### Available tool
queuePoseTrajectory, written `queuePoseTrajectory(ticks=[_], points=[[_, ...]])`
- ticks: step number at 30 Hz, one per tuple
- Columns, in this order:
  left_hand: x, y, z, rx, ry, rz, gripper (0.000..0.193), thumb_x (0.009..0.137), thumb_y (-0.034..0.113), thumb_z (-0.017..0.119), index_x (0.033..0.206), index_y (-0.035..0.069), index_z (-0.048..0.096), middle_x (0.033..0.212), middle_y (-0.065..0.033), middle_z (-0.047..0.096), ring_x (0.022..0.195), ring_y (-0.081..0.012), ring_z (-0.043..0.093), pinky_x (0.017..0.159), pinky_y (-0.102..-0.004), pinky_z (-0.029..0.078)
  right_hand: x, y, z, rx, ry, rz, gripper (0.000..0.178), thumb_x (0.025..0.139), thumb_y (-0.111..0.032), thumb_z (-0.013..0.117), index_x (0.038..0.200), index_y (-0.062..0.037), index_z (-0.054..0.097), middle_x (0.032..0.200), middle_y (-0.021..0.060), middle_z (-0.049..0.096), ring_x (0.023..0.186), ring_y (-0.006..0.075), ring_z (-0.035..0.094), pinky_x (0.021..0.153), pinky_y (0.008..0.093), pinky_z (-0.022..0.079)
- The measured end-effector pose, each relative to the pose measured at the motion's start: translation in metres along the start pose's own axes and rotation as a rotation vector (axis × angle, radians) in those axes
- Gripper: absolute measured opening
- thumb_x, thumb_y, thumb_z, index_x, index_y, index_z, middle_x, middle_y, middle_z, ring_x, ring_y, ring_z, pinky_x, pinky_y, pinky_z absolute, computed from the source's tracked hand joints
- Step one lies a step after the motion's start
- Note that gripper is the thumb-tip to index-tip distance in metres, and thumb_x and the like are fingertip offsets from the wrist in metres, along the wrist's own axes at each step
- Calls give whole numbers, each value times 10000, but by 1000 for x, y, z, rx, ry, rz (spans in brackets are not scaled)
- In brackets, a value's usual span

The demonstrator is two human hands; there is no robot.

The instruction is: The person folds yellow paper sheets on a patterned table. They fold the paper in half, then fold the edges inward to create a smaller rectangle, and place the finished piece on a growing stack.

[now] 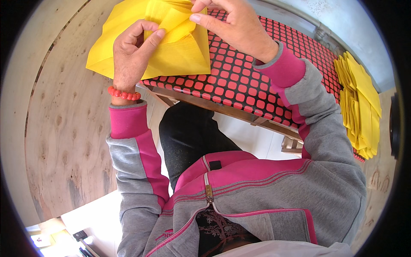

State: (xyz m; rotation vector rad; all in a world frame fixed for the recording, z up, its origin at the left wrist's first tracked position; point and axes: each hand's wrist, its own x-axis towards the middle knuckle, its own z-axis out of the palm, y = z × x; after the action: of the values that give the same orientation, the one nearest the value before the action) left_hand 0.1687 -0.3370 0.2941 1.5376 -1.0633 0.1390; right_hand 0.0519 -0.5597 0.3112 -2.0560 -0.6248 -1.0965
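A piece of folded yellow fabric (180,60), bag-like in shape, lies at the upper left over the near edge of the table. Several thin layers are bunched on top of it. My left hand (132,49), with a red bead bracelet at the wrist, pinches these layers between thumb and bent fingers. My right hand (237,25) is at the layers' right edge, its thumb stretched out and apart from the fingers. The fingertips reach the fabric near the picture's top edge, where part of the hand is cut off.
A red-and-black patterned cloth (239,81) covers the wooden-framed table. A stack of folded yellow fabric pieces (358,107) lies at its right end. A pale wooden board (72,128) stands at the left. A pipe (299,19) runs along the wall behind the table.
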Motion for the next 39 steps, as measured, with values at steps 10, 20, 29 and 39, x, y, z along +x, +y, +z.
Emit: queuePoseTrajectory(ticks=[10,20,29,39], points=[[9,-5,-7,31,39,-17,109,998,140,670,1008,32,662,956,60,635,888,-14,544,779,-172,421,-14,-39,15,76,-116,-226,157,926,-185,673,972,-44,621,931,112,669,862,257,652,775,355,516],[7,1,5,-38,-12,154,148,982,113,641,849,93,579,761,103,524,674,8,446,593,-163,339,-211,-92,61,402,-812,679,179,935,-217,634,878,-48,619,856,124,646,810,310,648,714,402,510],[9,-5,6,-46,49,173,151,959,101,671,841,80,580,737,102,515,648,7,435,572,-166,333,-267,40,106,-461,-205,802,338,963,-376,639,1084,-62,668,1002,127,696,924,311,672,793,434,524],[8,-7,8,-56,97,125,199,962,29,625,861,105,472,741,98,431,638,-4,367,547,-183,297,-294,79,117,-786,-197,523,397,1062,-318,500,1372,-72,533,1316,155,591,1216,324,571,985,440,484]])
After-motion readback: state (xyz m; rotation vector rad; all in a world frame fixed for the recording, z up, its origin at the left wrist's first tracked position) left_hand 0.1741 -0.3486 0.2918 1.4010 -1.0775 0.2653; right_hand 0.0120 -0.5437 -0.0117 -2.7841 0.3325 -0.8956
